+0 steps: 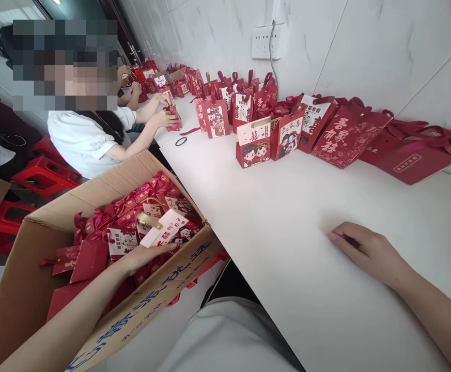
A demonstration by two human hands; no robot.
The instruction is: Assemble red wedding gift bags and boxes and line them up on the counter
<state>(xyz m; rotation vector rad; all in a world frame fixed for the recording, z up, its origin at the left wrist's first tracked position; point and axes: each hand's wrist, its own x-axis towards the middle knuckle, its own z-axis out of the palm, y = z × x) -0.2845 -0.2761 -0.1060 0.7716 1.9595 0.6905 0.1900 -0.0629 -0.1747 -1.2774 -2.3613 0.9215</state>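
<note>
My left hand (pixel 153 254) reaches into a large cardboard carton (pixel 171 281) at the left. It is closed on a white-and-red gift box (pixel 173 227) with a gold handle and cartoon figures; most of its fingers are hidden under the box. Many small red gift boxes (pixel 122 240) with ribbons fill the carton around it. Over at the right, my right hand (pixel 364 250) rests on the white table (pixel 287 248), its thumb and fingers curled loosely together with nothing visible in them.
Along the wall stands a row of red gift boxes and bags (pixel 349 132). A black ring (pixel 181 140) lies near the table's edge. Across the corner, a co-worker in a white top (pixel 81 139) handles a red box (pixel 174 118). Red stools (pixel 47 175) stand behind the carton.
</note>
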